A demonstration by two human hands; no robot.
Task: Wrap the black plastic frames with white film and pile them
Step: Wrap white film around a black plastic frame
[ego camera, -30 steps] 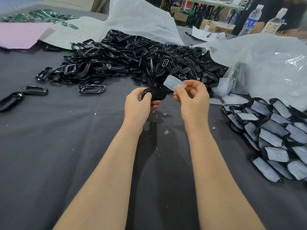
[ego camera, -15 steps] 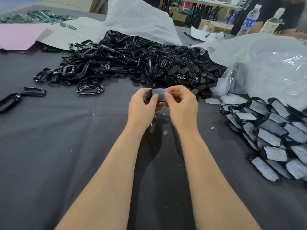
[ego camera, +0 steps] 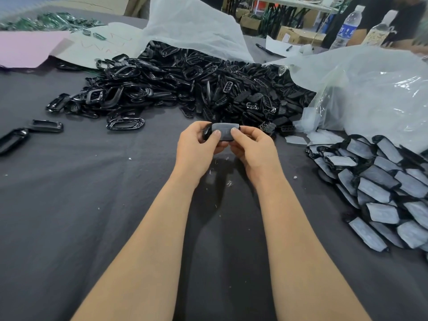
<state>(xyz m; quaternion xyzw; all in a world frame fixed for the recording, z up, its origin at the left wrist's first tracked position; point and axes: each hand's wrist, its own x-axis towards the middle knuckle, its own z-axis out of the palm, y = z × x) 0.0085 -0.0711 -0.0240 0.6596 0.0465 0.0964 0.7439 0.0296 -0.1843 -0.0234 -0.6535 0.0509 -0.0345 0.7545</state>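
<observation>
Left hand (ego camera: 199,144): fingers curled round the left end of one black plastic frame (ego camera: 206,133), thumb pressed on top of it.
Right hand (ego camera: 252,149): pinching the right end of the same frame, thumb tip down on the film.
Black plastic frame: held in the air between both hands, above the table (ego camera: 69,205), lying roughly level and crosswise, just in front of the near edge of the big heap.
White film (ego camera: 224,129): a pale patch lying across the top face of the held frame, between the two thumbs; the frame's black left end shows beyond it.
Unwrapped heap (ego camera: 196,89): a broad mound of bare black frames spilling from under a white sheet (ego camera: 192,31) at the back of the table.
Stray frames (ego camera: 47,125): a few lie apart from the heap on the left side.
Wrapped pile (ego camera: 382,181): frames with film on their faces, laid overlapping in rows on the right, well apart from the hands.
Loose film pieces (ego camera: 301,137): small white slips on the table between the heap and the wrapped pile.
Clear plastic bag (ego camera: 370,89): crumpled, behind the wrapped pile.
Table cover: dark grey cloth, with small white specks near the wrists.
Far left: a pink sheet (ego camera: 25,49) beside a pale one.
Far right background: two bottles (ego camera: 347,26) and cardboard boxes (ego camera: 298,35).
</observation>
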